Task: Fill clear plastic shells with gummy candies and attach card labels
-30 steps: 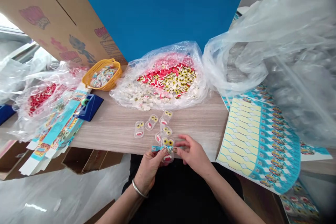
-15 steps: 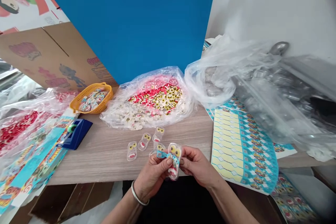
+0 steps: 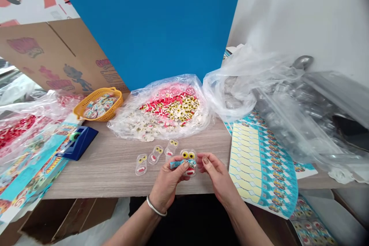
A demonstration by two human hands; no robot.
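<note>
The left hand (image 3: 167,180) gripped a clear pack (image 3: 189,155) and a blue printed strip (image 3: 175,164) between thumb and fingers, above the near edge of the table (image 3: 112,180). The right hand (image 3: 218,173) was half-curled at the pack's right side; contact there could not be confirmed, the fingertips being small and partly overlapped.

Probable faults:
- Strip skewed: the left thumb alone appeared to pin it, so a slip could have shifted it.
- Pack dropped: a loosened left grip could have let it fall past the near edge.
- Loose packs (image 3: 156,154) disturbed: they lay just far of the left hand, within knuckle reach.
- Label sheets (image 3: 246,161) displaced: they overhung the near edge, beside the right forearm.
</note>
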